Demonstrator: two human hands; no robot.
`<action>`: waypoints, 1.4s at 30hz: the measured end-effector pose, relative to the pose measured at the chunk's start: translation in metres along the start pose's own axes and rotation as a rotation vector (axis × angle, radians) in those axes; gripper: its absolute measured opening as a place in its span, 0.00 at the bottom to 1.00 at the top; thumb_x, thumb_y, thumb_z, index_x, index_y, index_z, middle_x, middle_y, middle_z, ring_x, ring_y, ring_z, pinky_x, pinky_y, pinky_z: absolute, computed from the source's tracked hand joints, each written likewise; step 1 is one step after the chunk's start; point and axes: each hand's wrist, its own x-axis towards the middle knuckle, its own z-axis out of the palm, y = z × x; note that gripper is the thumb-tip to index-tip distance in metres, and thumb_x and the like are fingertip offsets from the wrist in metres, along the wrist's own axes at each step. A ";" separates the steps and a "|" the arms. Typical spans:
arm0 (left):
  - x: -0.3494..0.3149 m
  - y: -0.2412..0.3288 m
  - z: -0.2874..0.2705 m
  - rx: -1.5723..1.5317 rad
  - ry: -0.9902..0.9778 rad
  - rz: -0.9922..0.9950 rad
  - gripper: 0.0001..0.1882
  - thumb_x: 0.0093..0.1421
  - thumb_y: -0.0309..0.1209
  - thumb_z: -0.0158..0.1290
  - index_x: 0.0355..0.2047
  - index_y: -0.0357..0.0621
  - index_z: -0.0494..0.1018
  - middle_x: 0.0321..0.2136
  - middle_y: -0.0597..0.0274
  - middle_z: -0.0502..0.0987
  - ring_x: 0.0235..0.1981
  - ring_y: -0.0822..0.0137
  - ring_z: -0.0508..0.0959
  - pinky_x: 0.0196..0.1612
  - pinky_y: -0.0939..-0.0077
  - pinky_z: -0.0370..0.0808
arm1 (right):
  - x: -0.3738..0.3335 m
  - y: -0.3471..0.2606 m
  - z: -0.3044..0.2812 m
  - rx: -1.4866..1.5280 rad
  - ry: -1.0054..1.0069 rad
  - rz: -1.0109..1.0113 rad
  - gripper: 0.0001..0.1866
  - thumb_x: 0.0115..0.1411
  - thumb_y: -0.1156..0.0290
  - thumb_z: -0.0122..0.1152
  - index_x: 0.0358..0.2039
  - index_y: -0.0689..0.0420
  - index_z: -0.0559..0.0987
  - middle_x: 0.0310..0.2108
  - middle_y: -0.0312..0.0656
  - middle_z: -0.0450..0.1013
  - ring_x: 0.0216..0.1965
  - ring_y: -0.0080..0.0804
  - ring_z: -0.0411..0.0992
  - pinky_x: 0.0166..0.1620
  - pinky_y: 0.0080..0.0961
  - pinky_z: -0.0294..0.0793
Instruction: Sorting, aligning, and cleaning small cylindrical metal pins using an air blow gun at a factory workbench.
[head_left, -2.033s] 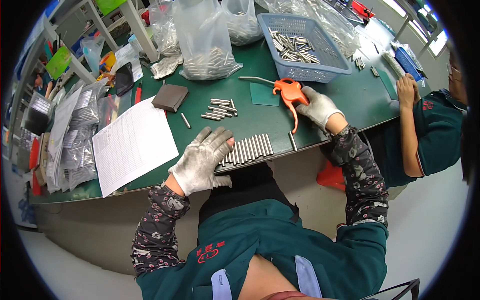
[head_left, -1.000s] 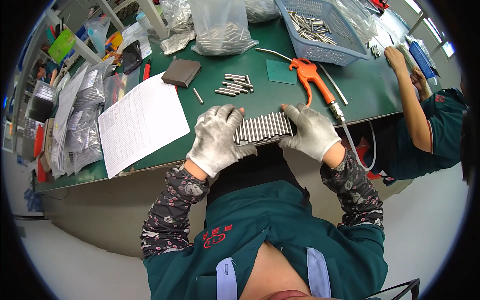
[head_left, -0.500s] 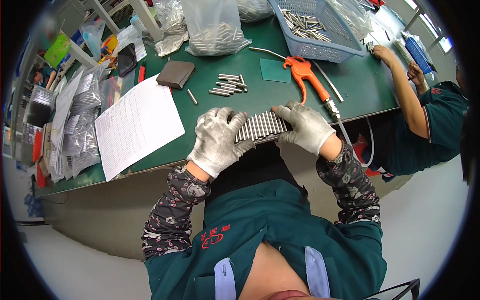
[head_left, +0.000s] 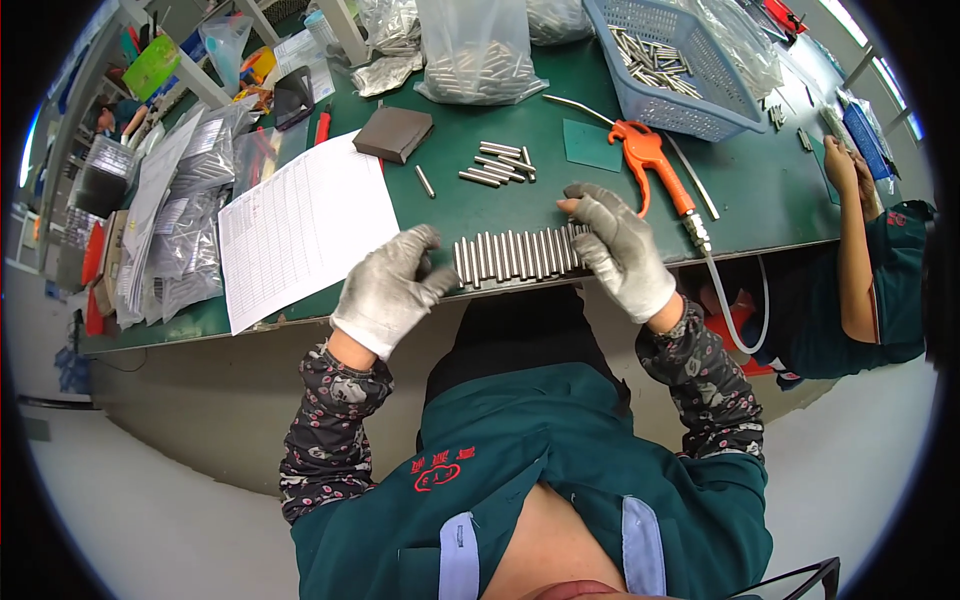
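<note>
A row of short steel pins [head_left: 515, 256] lies side by side along the near edge of the green table. My left hand [head_left: 390, 292], in a greyish-white glove, is just off the left end of the row, thumb and fingers apart with nothing in them. At the right end, my gloved right hand [head_left: 628, 252] rests against the last pins with its fingers spread, covering part of them. Beyond the row is a small group of loose pins [head_left: 500, 165]. A single pin [head_left: 425, 182] lies left of that group, near a dark brown block [head_left: 394, 135].
An orange air gun [head_left: 650, 165] with a hose lies to the right. Behind stand a plastic bag of pins [head_left: 478, 72] and a blue basket [head_left: 690, 112] holding more. A printed sheet [head_left: 305, 235] and bagged papers occupy the left. A co-worker's arm [head_left: 855, 250] is at far right.
My left hand has drawn away leftward from the row, uncovering its left end. My right hand has loosened and its fingers have spread. The view has shifted slightly.
</note>
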 end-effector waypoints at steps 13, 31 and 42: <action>0.021 0.009 0.027 0.198 -0.119 0.313 0.20 0.46 0.41 0.62 0.34 0.43 0.69 0.28 0.56 0.73 0.31 0.54 0.76 0.33 0.61 0.73 | 0.011 -0.015 0.041 -0.110 -0.009 0.090 0.17 0.58 0.66 0.54 0.44 0.62 0.76 0.42 0.54 0.72 0.47 0.52 0.70 0.54 0.41 0.65; -0.034 0.010 0.046 -0.767 0.108 0.075 0.10 0.55 0.17 0.48 0.39 0.36 0.69 0.26 0.65 0.74 0.24 0.79 0.72 0.28 0.85 0.70 | 0.022 -0.025 0.056 -0.173 -0.027 0.113 0.03 0.43 0.72 0.59 0.22 0.54 0.78 0.29 0.38 0.73 0.36 0.42 0.70 0.43 0.35 0.69; -0.022 0.033 0.097 -2.065 -0.571 -0.383 0.45 0.51 0.62 0.51 0.61 0.49 0.53 0.60 0.57 0.57 0.63 0.53 0.56 0.61 0.48 0.56 | 0.007 -0.026 0.047 -0.037 -0.232 0.055 0.07 0.42 0.70 0.59 0.24 0.55 0.79 0.32 0.40 0.75 0.39 0.41 0.70 0.44 0.35 0.68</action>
